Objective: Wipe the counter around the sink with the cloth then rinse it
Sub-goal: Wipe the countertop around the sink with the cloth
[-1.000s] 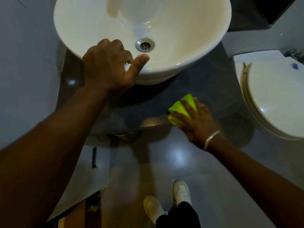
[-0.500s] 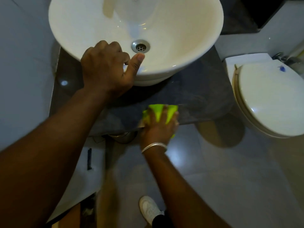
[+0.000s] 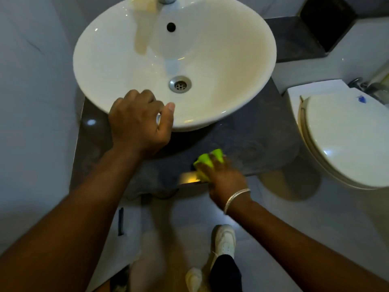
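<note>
A bright green cloth [image 3: 205, 160] lies bunched under my right hand [image 3: 223, 178], which presses it on the front edge of the dark grey counter [image 3: 254, 142]. A silver bracelet circles that wrist. The white round sink [image 3: 231, 60] stands on the counter, with its drain in the middle and the tap base at the top edge. My left hand [image 3: 139, 121] rests against the sink's front left rim, fingers curled and thumb along the rim, holding nothing.
A white toilet with its lid down [image 3: 345, 138] stands just right of the counter. Grey walls close in on the left. The tiled floor and my white shoes [image 3: 223, 239] lie below the counter edge. A dark ledge [image 3: 294, 41] sits behind the sink.
My right hand slid the cloth left along the counter's front edge, then back a little to the right. The view has tilted up, showing more of the sink. My left hand stayed at the rim.
</note>
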Demonstrator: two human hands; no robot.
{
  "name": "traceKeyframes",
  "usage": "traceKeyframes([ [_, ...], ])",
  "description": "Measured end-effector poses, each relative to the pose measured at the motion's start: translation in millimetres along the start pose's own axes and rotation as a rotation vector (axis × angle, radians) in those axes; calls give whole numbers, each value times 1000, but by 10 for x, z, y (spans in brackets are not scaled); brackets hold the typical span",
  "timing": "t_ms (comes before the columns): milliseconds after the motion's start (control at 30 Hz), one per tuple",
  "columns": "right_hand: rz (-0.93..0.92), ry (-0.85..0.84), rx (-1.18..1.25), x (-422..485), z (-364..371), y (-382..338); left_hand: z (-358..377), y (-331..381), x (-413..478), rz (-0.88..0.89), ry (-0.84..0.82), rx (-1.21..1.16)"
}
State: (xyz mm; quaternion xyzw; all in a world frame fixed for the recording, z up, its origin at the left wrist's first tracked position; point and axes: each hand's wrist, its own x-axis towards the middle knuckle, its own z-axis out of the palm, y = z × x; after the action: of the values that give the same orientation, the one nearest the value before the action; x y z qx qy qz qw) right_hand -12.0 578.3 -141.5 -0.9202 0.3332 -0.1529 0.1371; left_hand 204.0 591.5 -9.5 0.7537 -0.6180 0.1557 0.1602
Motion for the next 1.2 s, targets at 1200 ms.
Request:
traceKeyframes([
  [1200, 884, 25, 1780, 1352, -2029, 665, -175, 307, 207, 38, -380, -28],
])
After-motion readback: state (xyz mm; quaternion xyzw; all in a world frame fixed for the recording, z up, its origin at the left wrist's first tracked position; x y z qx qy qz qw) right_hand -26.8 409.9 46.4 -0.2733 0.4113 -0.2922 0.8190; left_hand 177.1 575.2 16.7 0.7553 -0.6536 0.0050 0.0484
